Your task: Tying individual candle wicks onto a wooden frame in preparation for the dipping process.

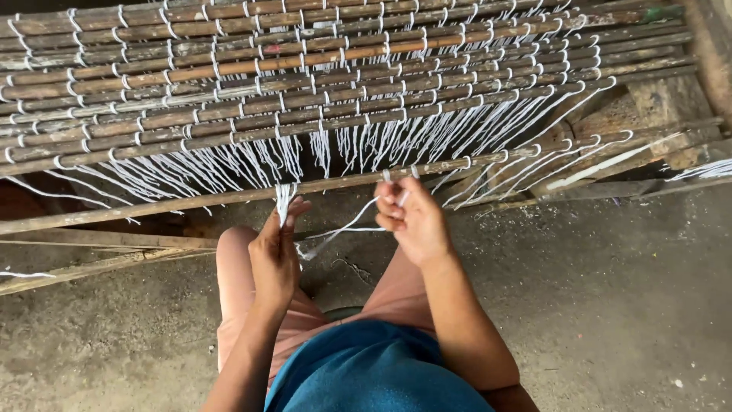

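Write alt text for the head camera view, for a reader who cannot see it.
Seen from above, a seated person's left hand pinches a bunch of white strings while the right hand pulls one white string taut. Both work at the lowest stick of a mat of brown sticks bound in rows with white string, above a concrete floor.

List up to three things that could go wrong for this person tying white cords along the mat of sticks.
1. The left hand pinches a bunch of white cords; neighbouring loose strands hang close and might tangle.
2. The cord running to the right hand looks slack, so a knot may sit loose.
3. The lowest stick hangs only by cords and could shift.
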